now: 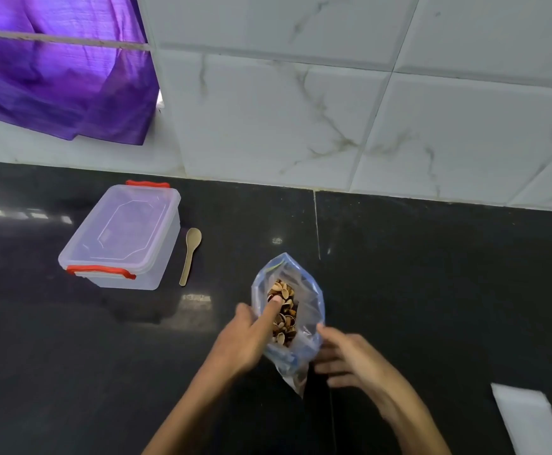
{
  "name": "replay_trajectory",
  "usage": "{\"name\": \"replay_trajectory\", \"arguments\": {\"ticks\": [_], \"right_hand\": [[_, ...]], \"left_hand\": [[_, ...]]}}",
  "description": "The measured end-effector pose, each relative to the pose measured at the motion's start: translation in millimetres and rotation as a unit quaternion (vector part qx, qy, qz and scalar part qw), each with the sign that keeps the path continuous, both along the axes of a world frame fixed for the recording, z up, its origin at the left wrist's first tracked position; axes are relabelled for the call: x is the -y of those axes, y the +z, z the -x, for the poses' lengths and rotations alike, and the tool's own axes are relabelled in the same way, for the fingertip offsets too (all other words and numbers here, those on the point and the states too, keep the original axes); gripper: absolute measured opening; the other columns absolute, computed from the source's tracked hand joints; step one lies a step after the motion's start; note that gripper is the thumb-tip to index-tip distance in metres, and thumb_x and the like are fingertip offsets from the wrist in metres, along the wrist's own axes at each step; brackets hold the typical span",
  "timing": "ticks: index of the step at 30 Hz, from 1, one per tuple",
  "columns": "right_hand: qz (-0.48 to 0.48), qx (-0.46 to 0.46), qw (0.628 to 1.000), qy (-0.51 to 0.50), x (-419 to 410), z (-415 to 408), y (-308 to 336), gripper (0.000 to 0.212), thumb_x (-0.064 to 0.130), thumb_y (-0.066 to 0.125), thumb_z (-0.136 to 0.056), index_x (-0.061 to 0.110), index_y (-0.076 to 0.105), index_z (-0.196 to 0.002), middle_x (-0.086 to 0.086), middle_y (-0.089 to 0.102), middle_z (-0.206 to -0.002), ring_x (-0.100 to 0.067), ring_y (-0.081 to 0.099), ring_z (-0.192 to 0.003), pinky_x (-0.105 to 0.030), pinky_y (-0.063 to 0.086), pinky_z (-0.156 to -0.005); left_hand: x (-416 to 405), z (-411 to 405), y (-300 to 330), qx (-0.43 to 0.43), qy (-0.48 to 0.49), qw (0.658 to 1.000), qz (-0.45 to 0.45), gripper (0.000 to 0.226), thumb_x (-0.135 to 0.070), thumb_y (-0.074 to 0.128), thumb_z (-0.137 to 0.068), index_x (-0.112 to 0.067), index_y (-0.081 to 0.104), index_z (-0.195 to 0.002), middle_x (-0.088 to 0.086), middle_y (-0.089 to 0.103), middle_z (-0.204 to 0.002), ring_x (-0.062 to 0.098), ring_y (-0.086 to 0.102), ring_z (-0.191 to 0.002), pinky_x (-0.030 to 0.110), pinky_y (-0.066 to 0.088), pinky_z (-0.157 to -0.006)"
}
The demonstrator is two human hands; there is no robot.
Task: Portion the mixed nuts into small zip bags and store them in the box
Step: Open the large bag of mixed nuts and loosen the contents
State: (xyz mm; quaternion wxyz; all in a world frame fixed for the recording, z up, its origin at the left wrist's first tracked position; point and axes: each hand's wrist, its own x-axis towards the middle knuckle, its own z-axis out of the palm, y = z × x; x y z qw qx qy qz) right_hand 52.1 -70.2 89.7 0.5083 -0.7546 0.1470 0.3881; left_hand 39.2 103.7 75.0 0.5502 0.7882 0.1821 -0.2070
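A clear zip bag (pixel 307 300) with a blue tint stands open on the black counter, filled with mixed nuts (pixel 284 318). My left hand (pixel 245 336) holds the bag's left rim, with one finger reaching into the opening over the nuts. My right hand (pixel 350 359) grips the bag's right side near its lower end. A clear plastic box (pixel 123 238) with red latches sits closed at the left. A light wooden spoon (pixel 191 254) lies beside the box on its right.
The black counter (pixel 432 290) meets a white marble-tiled wall (pixel 333 110) at the back. Purple cloth (pixel 58 70) hangs at the top left. A flat white sheet or bag (pixel 530 421) lies at the bottom right corner.
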Motion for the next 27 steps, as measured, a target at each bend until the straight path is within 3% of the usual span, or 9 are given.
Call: {"name": "replay_trajectory", "arguments": {"ticks": [6,11,13,16,18,20,21,24,27], "right_hand": [[0.115,0.275,0.954,0.034,-17,-45,15,0.066,0.061,0.053,-0.084,0.022,0.042,-0.135,0.005,0.057,-0.113,-0.01,0.057,-0.101,-0.028,0.047,-0.083],[0.2,0.386,0.886,0.16,-53,-63,3,0.018,0.034,0.054,-0.094,0.021,0.06,-0.105,0.005,0.062,-0.093,-0.006,0.06,-0.081,-0.022,0.051,-0.068],[0.242,0.401,0.868,0.166,-53,-67,1,0.014,0.026,0.048,-0.097,0.019,0.061,-0.099,0.004,0.06,-0.085,-0.009,0.06,-0.078,-0.026,0.05,-0.066],[0.193,0.333,0.904,0.186,-42,-82,3,0.025,0.024,0.043,-0.099,0.016,0.06,-0.083,0.0,0.057,-0.076,-0.015,0.058,-0.074,-0.031,0.048,-0.07],[0.074,0.229,0.957,0.16,-32,-92,6,0.035,0.024,0.04,-0.101,0.015,0.056,-0.071,-0.002,0.055,-0.066,-0.014,0.056,-0.064,-0.027,0.048,-0.066],[-0.044,0.118,0.989,0.078,-26,-97,8,0.037,0.026,0.041,-0.101,0.012,0.055,-0.07,-0.004,0.055,-0.064,-0.014,0.055,-0.061,-0.025,0.05,-0.064],[-0.069,0.083,0.993,0.048,-25,-96,8,0.037,0.028,0.041,-0.101,0.012,0.055,-0.071,-0.005,0.055,-0.064,-0.013,0.056,-0.061,-0.026,0.051,-0.066],[-0.03,0.07,0.996,0.036,-28,-93,3,0.037,0.03,0.038,-0.102,0.013,0.055,-0.074,-0.005,0.057,-0.071,-0.014,0.057,-0.069,-0.031,0.049,-0.08],[-0.066,0.041,0.997,-0.01,-29,-90,7,0.029,0.025,0.039,-0.102,0.01,0.06,-0.089,-0.008,0.064,-0.083,-0.018,0.062,-0.082,-0.034,0.049,-0.084]], "left_hand": [[-10,-35,9,0.107,0.048,0.972,-0.204,0.074,-0.048,0.06,-0.087,-0.016,0.026,-0.145,0.011,0.042,-0.141,0.026,0.048,-0.124,0.04,0.041,-0.099],[-10,-62,-3,0.181,0.003,0.946,-0.269,0.02,-0.031,0.054,-0.095,-0.015,0.063,-0.1,0.003,0.066,-0.091,0.023,0.063,-0.088,0.034,0.049,-0.074],[-11,-66,-5,0.199,-0.021,0.934,-0.295,0.025,-0.028,0.05,-0.098,-0.012,0.064,-0.084,0.0,0.058,-0.078,0.02,0.059,-0.076,0.03,0.043,-0.064],[-13,-67,8,0.177,-0.061,0.954,-0.233,0.034,-0.027,0.041,-0.101,-0.01,0.065,-0.085,0.0,0.052,-0.08,0.014,0.051,-0.073,0.025,0.038,-0.067],[-18,-73,16,0.077,-0.009,0.997,0.013,0.038,-0.026,0.033,-0.104,-0.007,0.063,-0.089,0.006,0.057,-0.08,0.017,0.055,-0.076,0.029,0.042,-0.072],[-20,-77,17,-0.074,0.06,0.948,0.302,0.031,-0.026,0.035,-0.1,-0.005,0.057,-0.103,0.01,0.055,-0.09,0.02,0.054,-0.082,0.033,0.044,-0.08],[-21,-79,14,-0.116,0.092,0.918,0.367,0.026,-0.027,0.039,-0.095,-0.008,0.054,-0.103,0.01,0.051,-0.092,0.021,0.052,-0.082,0.035,0.043,-0.083],[-15,-80,10,-0.131,0.092,0.94,0.303,0.026,-0.029,0.041,-0.093,-0.008,0.056,-0.094,0.012,0.056,-0.092,0.024,0.055,-0.083,0.038,0.044,-0.083],[-13,-78,12,-0.071,0.051,0.993,0.074,0.034,-0.034,0.044,-0.098,-0.005,0.059,-0.104,0.008,0.062,-0.098,0.018,0.058,-0.084,0.029,0.047,-0.073]]}}
